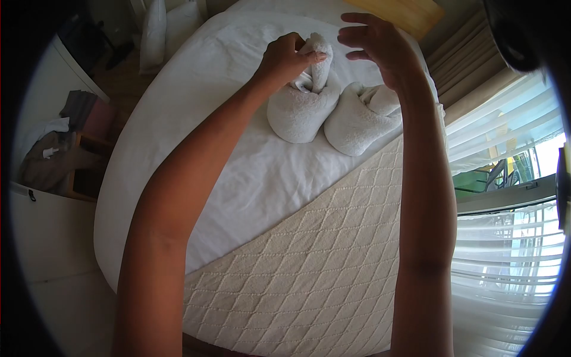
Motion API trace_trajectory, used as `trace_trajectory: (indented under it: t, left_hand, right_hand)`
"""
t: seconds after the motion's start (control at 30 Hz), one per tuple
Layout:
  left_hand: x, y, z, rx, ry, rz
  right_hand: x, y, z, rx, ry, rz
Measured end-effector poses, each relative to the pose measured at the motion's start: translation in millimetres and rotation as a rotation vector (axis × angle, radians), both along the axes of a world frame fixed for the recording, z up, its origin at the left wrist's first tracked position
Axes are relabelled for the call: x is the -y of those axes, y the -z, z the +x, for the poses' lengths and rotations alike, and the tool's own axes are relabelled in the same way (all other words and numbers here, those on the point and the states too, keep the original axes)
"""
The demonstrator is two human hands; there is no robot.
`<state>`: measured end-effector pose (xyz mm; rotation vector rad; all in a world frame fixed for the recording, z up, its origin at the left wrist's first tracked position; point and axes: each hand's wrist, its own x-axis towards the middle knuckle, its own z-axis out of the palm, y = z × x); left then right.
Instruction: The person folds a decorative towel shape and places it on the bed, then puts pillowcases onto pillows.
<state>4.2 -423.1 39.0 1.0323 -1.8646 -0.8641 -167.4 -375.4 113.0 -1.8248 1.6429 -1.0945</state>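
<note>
Two rolled white towels stand side by side on the bed's white sheet (238,172). My left hand (291,56) is closed on the upright, narrow top of the left towel (302,116), with the thumb across its front. To the right, my right hand (372,44) is raised with its fingers apart and holds nothing; it is above and behind the right towel (357,128). My right wrist and forearm pass close to that towel's right side. The two towels touch each other.
A cream blanket with a diamond pattern (297,262) lies across the near part of the bed. A wooden board (404,15) is at the far edge. Curtains (499,250) and a window are on the right. Shelves with folded items (89,113) stand at left.
</note>
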Motion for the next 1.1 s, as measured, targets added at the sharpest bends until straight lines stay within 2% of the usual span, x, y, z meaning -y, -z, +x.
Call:
trace_trajectory:
  t: [0.07,0.2,0.3,0.37,0.43,0.5,0.57,0.6,0.63,0.67,0.7,0.77,0.8,0.83,0.9,0.97,1.03,1.07,1.1]
  left_hand:
    - [9.9,4.7,2.7,-0.086,0.062,0.14]
    - [0.3,-3.2,9.1,-0.127,0.148,0.174]
    - [-4.0,-7.5,5.3,-0.127,0.07,0.261]
    - [-3.4,-0.6,-1.0,-0.155,-0.009,0.218]
    - [-25.1,-21.2,-4.9,-0.075,-0.077,0.267]
    - [-38.2,-28.3,-8.6,0.001,-0.152,0.316]
    - [-37.9,-17.2,-12.9,-0.173,-0.115,0.124]
    - [-39.3,-16.4,-14.0,-0.172,-0.11,0.124]
    - [-41.2,-16.0,-14.3,-0.073,-0.152,-0.137]
    - [-44.4,-15.2,-15.4,0.028,-0.191,-0.395]
    - [-48.9,-16.3,-18.6,0.027,-0.188,-0.396]
    - [-61.9,-21.1,-30.5,-0.062,-0.145,-0.953]
    - [-67.7,-21.4,-38.0,-0.069,-0.011,-0.932]
    - [-70.3,-16.3,-49.0,-0.069,-0.007,-0.927]
    - [-74.5,-2.9,-72.9,-0.044,0.242,-0.628]
    - [-61.8,13.1,-91.5,0.039,0.179,-0.638]
    - [-50.3,17.4,-102.9,0.21,0.167,-0.374]
    - [-43.8,16.5,-105.9,0.212,0.171,-0.374]
    - [-38.5,13.5,-106.6,0.17,0.194,-0.236]
  right_hand:
    - [-2.1,12.8,-1.5,-0.211,0.058,-0.075]
    - [5.7,56.1,22.1,-0.238,0.122,-0.146]
    - [7.0,65.9,35.4,-0.154,0.257,-0.245]
    - [8.6,69.0,43.3,-0.025,0.33,-0.509]
    - [5.3,63.1,46.3,-0.054,0.349,-0.504]
    - [-6.8,49.5,46.6,0.093,0.217,-0.458]
    - [-21.7,36.2,32.9,0.212,0.194,-0.572]
    - [-29.2,31.6,19.4,0.299,0.193,-0.645]
    - [-48.0,22.5,4.3,0.44,0.187,-0.607]
    - [-61.5,21.0,-15.2,0.447,0.252,-0.65]
    - [-71.0,26.0,-37.5,0.455,0.364,-0.66]
    - [-79.0,55.9,-90.7,0.54,0.552,-0.484]
    - [-76.7,76.0,-113.2,0.541,0.592,-0.325]
    - [-76.3,86.6,-120.5,0.542,0.628,-0.163]
    - [-72.9,106.9,-121.4,0.727,0.493,0.033]
    - [-66.0,118.1,-119.7,0.666,0.496,0.0]
    - [-66.3,106.6,-110.3,0.496,0.528,0.019]
    - [-67.6,102.6,-100.2,0.458,0.548,-0.077]
    - [-65.3,104.0,-99.5,0.458,0.552,-0.077]
